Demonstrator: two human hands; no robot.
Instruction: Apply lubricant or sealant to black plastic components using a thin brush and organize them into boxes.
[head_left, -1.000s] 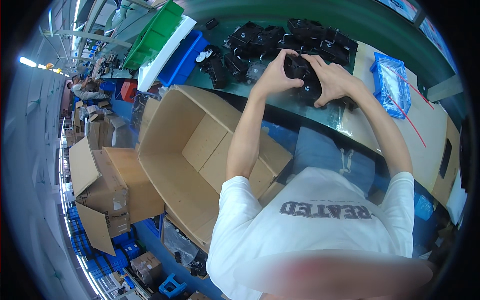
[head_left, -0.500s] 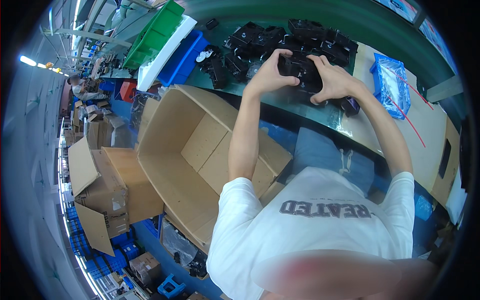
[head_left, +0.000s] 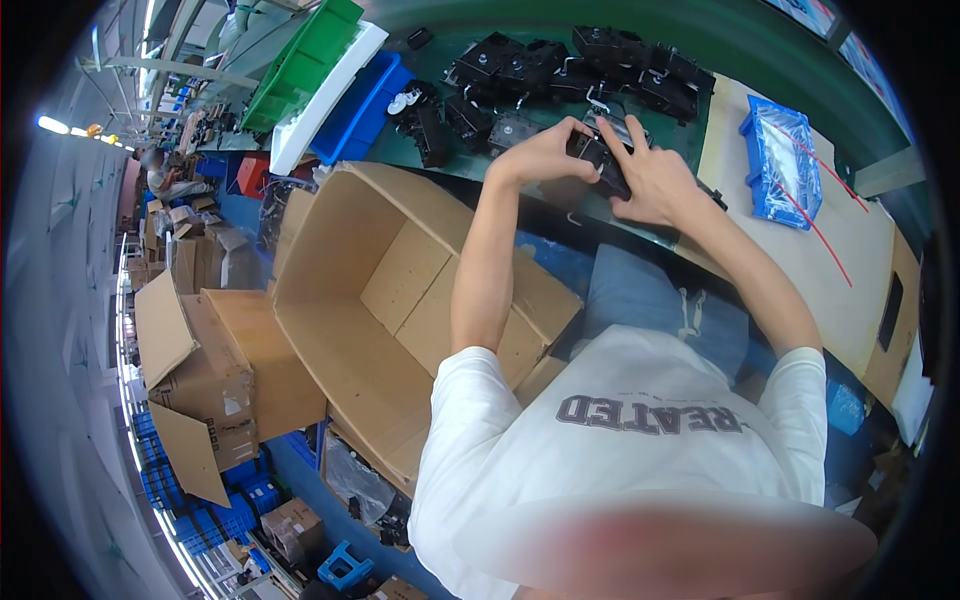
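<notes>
A black box-shaped mechanical unit [head_left: 606, 168] is held between my hands over the front of the green bench. My left hand [head_left: 548, 154] grips its left side, with the thumb and bent fingers closed on it. From the right, my right hand [head_left: 655, 182] holds the same unit, its thumb at the near end and its fingers stretched over the far end. A silvery metal part shows by the right fingertips. My fingers hide much of the unit. Just beyond my hands lie several similar black units [head_left: 500, 66], heaped along the bench.
A large open cardboard box [head_left: 405, 290] stands left of my forearms, below the bench edge. Blue [head_left: 365, 105] and green bins [head_left: 305, 65] stand at the bench's left. On the right, a blue tray wrapped in clear film [head_left: 783, 165] lies on a pale board. A person sits far left.
The unit has been turned between my hands and now looks narrower. My hands have come closer together, and the right fingers are straighter across its far end.
</notes>
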